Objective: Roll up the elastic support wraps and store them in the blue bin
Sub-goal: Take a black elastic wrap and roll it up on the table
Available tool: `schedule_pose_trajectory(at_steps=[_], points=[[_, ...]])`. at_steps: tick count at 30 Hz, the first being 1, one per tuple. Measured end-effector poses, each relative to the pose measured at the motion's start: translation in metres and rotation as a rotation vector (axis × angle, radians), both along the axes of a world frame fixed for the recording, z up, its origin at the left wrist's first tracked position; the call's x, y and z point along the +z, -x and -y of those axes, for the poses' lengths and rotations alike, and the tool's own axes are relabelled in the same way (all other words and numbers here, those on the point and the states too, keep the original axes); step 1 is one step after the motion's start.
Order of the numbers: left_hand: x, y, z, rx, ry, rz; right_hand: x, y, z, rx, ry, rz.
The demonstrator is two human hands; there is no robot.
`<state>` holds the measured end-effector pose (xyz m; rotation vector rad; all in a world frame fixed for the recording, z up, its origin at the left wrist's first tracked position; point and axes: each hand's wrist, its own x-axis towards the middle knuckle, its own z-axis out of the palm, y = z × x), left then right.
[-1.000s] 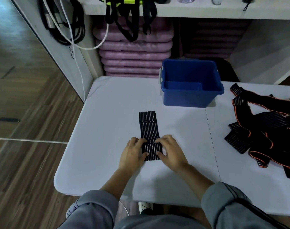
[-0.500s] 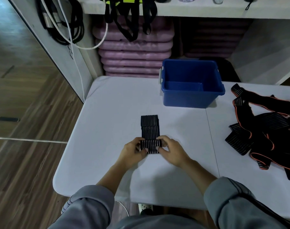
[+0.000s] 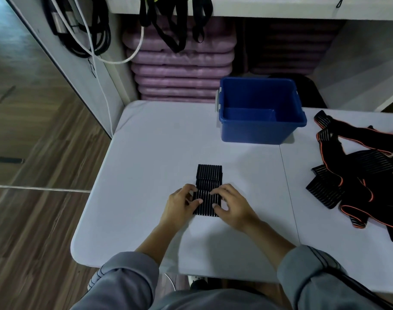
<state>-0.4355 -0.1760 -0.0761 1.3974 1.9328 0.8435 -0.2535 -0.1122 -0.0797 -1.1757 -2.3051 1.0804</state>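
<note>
Black wrap (image 3: 208, 193) btwn L hand (image 3: 181, 205), R hand (image 3: 232, 205)

A: Where can the hands (image 3: 210, 205) go?

B: At 9 o'clock the white surface (image 3: 146, 164) is bare out to its edge. Toward 12 o'clock only the flat end of the black wrap (image 3: 209, 175) lies there, then bare surface.

A: What is in the way?

B: The blue bin (image 3: 259, 113) stands at 1 o'clock, open on top. At 3 o'clock a pile of black and orange wraps (image 3: 361, 177) covers that side.
</note>
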Motion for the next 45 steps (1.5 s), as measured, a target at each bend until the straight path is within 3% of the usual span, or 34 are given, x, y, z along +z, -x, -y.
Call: schedule_pose_trajectory(at_steps=[5,15,18,23,25,29,36,45], points=[[-0.003,0.005,0.002,-0.067,0.004,0.030,-0.004,-0.005,-0.002,0.055,0.023,0.003],[-0.003,0.012,-0.003,-0.330,0.006,-0.255,0.002,-0.002,-0.005,0.054,-0.060,0.043],[0.002,0.011,-0.009,-0.226,0.052,-0.129,0.003,0.000,-0.010,-0.003,0.032,0.064],[0.012,0.006,-0.019,0.002,0.238,0.219,0.005,0.006,-0.012,-0.183,0.213,-0.090],[0.011,0.002,-0.021,0.055,0.257,0.276,0.007,0.009,-0.013,-0.215,0.243,-0.108],[0.008,-0.002,-0.026,0.119,0.283,0.261,0.008,0.011,-0.019,-0.215,0.324,-0.091],[0.006,-0.005,-0.035,0.094,0.187,0.051,0.001,0.020,-0.022,-0.276,0.233,-0.012],[0.008,-0.002,-0.057,0.162,0.191,0.191,0.009,0.040,-0.035,-0.429,0.295,-0.093]])
